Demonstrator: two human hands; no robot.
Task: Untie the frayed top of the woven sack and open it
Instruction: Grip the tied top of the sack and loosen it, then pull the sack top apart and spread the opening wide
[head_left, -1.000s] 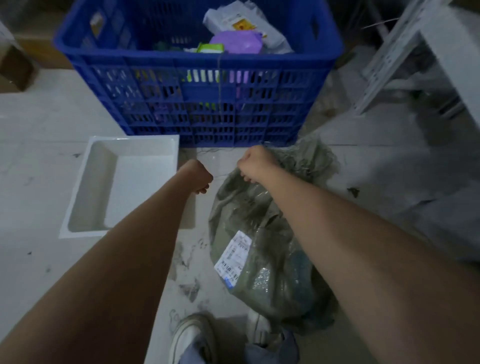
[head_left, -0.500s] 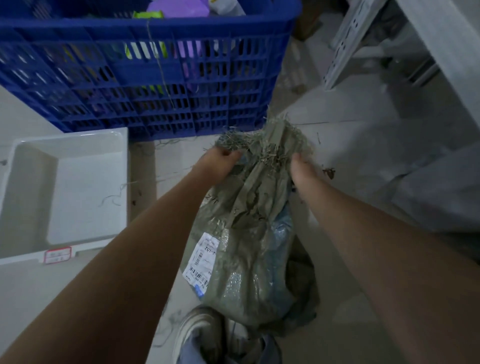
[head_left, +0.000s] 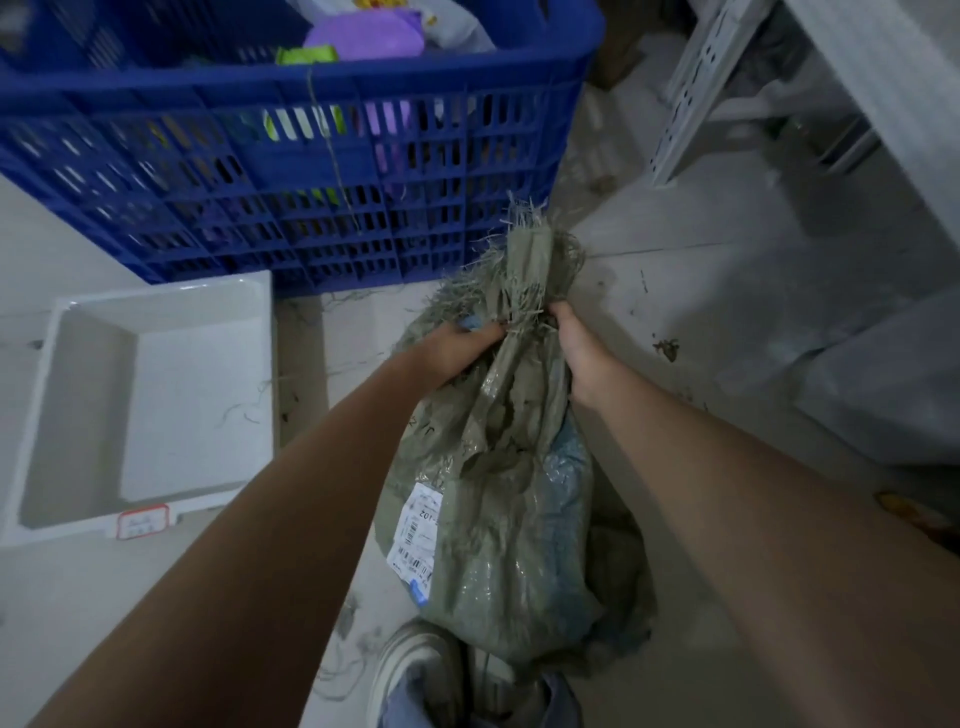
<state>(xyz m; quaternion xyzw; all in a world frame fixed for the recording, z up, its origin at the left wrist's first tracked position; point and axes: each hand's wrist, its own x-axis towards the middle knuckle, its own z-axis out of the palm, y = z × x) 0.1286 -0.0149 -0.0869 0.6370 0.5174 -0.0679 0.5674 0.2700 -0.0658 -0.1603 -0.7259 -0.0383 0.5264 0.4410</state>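
A shoe (head_left: 415, 670) stands on the floor (head_left: 727, 291) at the bottom edge, the sack (head_left: 498, 499) upright just beyond it. The sack's white label (head_left: 418, 540) carries barcodes and what looks like "102"; the rest is too small to read. Both hands clasp the gathered neck under the frayed top (head_left: 524, 260): the left hand (head_left: 457, 351) closed on its left side, the right hand (head_left: 579, 348) on its right. Half a second ago they gripped a looser, wider top; the neck is now bunched tighter and stands taller. Left, a white tray (head_left: 156, 306) bears a red-framed tag (head_left: 143, 521), illegible. Beyond stands a blue crate (head_left: 311, 83) holding packages.
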